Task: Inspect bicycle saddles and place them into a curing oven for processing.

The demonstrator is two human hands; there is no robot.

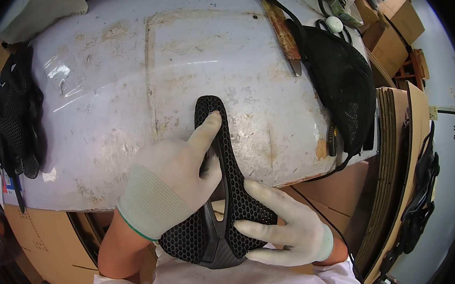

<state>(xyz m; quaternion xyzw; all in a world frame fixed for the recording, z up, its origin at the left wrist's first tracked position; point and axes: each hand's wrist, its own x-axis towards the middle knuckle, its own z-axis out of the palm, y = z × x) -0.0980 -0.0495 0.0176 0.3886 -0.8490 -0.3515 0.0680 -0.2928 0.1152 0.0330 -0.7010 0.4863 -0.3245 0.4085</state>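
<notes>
A black bicycle saddle (231, 196) with a honeycomb mesh top lies lengthwise, its narrow nose on the worn white table (125, 86) and its wide rear over the near edge, against my body. My left hand (174, 182), in a white knit glove, presses down on the saddle's left side, the forefinger stretched along the nose, its glove tip torn. My right hand (286, 226), also gloved, cups the rear right wing of the saddle with fingers spread over the mesh.
More black mesh saddles lie on the table at the left (17, 122) and at the right (342, 88). A rusty flat tool (282, 29) rests at the back right. Cardboard boxes (395, 19) and stacked cardboard sheets (401, 143) stand to the right.
</notes>
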